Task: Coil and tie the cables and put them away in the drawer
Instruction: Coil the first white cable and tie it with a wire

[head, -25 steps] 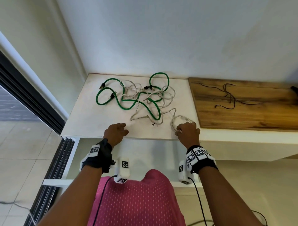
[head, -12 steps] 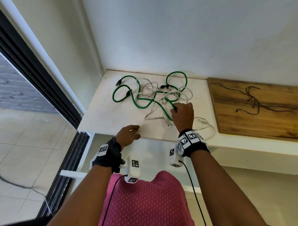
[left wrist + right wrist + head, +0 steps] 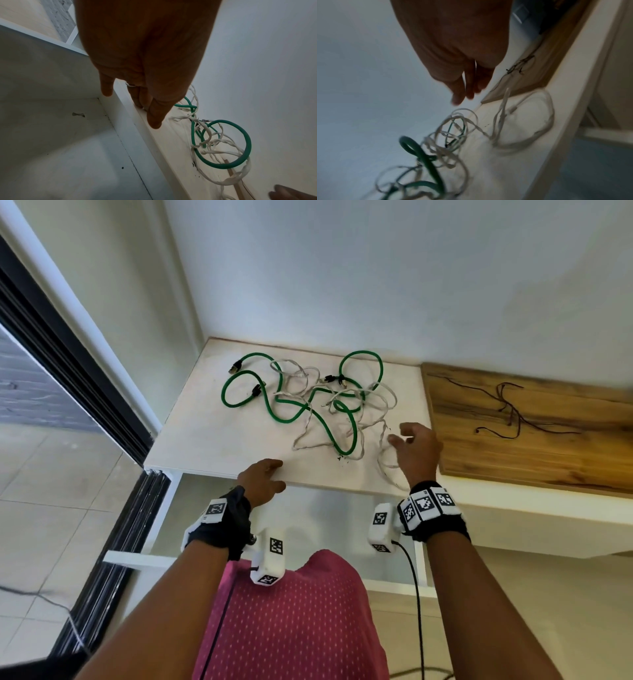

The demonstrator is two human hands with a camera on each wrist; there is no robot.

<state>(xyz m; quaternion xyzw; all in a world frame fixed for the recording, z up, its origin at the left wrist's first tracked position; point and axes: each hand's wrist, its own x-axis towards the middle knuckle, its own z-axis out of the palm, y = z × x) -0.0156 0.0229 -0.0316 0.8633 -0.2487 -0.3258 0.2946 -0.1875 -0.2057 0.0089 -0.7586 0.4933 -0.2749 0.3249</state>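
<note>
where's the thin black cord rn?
Head view: the thin black cord lies loose on the wooden board, right of the white desktop and beyond the right hand.

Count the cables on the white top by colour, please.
Green cable: 2, judging by four plugs
White cable: 1, as far as the tangle shows
Total: 3

Both hands [image 3: 262,481] [image 3: 418,451], fingers relaxed
</note>
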